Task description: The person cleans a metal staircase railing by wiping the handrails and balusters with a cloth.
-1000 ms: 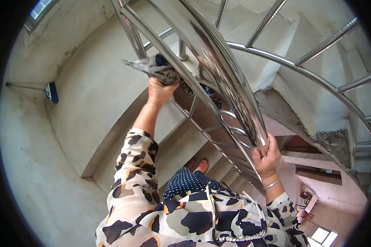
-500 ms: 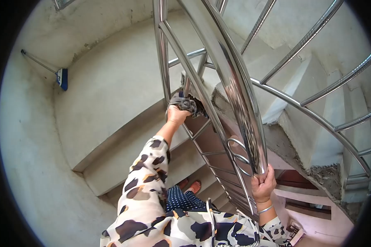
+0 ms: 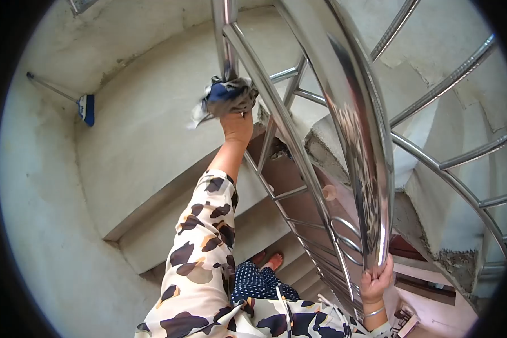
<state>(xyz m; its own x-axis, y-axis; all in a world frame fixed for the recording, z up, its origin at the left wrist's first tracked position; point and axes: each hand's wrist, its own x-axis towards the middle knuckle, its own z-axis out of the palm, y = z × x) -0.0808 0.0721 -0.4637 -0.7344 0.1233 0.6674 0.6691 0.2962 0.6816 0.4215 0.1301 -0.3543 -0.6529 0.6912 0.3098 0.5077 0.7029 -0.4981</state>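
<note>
My left hand (image 3: 238, 127) is closed on a crumpled grey and blue cloth (image 3: 229, 97). The cloth is pressed around a vertical steel post (image 3: 225, 39) of the stair railing, and a loose corner hangs out to the left. Much of my fingers is hidden by the cloth. Lower right, my right hand (image 3: 376, 281) grips the thick polished handrail (image 3: 349, 112), its fingers wrapped around the rail's near end. A thinner slanted bar (image 3: 276, 115) runs between my two hands.
Concrete steps (image 3: 191, 203) go down on the left, with my feet (image 3: 273, 261) on a lower one. A blue and white broom (image 3: 85, 110) leans at the left wall. Rough broken step edges (image 3: 456, 265) lie beyond the railing, beside an open drop.
My left hand has moved up with the cloth from the lower part of the railing to higher on the post. My right hand still holds the handrail; the view has shifted.
</note>
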